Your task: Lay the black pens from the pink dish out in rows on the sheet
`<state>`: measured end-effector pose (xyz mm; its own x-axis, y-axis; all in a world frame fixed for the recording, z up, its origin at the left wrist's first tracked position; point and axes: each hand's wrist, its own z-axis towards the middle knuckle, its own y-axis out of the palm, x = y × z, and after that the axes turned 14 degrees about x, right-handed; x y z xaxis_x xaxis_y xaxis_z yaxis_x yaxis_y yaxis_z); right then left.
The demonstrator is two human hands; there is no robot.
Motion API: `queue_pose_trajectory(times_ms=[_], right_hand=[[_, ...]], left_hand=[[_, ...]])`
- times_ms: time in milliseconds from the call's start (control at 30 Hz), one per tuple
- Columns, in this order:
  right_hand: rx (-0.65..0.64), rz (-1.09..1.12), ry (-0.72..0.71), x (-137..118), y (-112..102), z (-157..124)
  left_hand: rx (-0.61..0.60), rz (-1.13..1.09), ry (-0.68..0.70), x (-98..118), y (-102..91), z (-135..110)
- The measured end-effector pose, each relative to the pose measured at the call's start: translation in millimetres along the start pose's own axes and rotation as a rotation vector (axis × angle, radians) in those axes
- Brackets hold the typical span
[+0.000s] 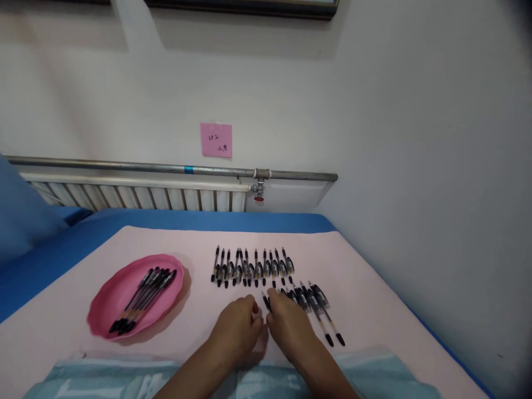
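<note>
My left hand (238, 328) is low over the pink tabletop, its fingers curled closed; whatever they grip is hidden. Close beside it, my right hand (291, 326) is bent around a black pen (266, 301), whose tip end sticks out past the fingers; the rest is covered. Just right of that hand lies a slanted row of uncapped pens (325, 316) with dark clear-sided caps (320, 295) between them, partly hidden by the hand. Farther back, another row of uncapped pens (265, 266) lies with caps (275, 268) beside them.
A pink scalloped dish (96, 310) on the left holds a bundle of several black pens (145, 299). Pink sheeting (187, 338) covers the blue-edged table. Behind it are a radiator (191, 199), a metal pipe (124, 165) with a valve (259, 191), and a wall on the right.
</note>
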<state>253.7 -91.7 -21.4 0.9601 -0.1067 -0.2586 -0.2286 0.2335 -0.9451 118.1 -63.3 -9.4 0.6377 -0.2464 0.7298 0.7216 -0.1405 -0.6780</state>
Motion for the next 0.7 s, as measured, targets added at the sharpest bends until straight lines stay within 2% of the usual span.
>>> queue_pose_trajectory(times_ms=[167,333,533,633,700], right_hand=[[-0.035,0.005,0.010,2.3,-1.6,-0.8],[-0.029,0.064,0.009,6.3,2.2,3.5],[-0.090,0.027,0.027,-0.9,3.3,8.8],[-0.081,0.134,0.069,-6.6,-2.6,10.5],[-0.074,0.317,0.160,-11.4,-7.6,10.5]], left_hand=[[0.002,-0.205,-0.111,-12.1,13.2,-3.7],[-0.046,-0.464,-0.291,-32.9,15.8,-5.6],[-0.126,-0.735,-0.443,-40.0,18.7,-3.0],[-0.163,-0.833,-0.525,-38.6,14.1,-3.4],[-0.175,-0.884,-0.570,-36.2,8.6,-3.4]])
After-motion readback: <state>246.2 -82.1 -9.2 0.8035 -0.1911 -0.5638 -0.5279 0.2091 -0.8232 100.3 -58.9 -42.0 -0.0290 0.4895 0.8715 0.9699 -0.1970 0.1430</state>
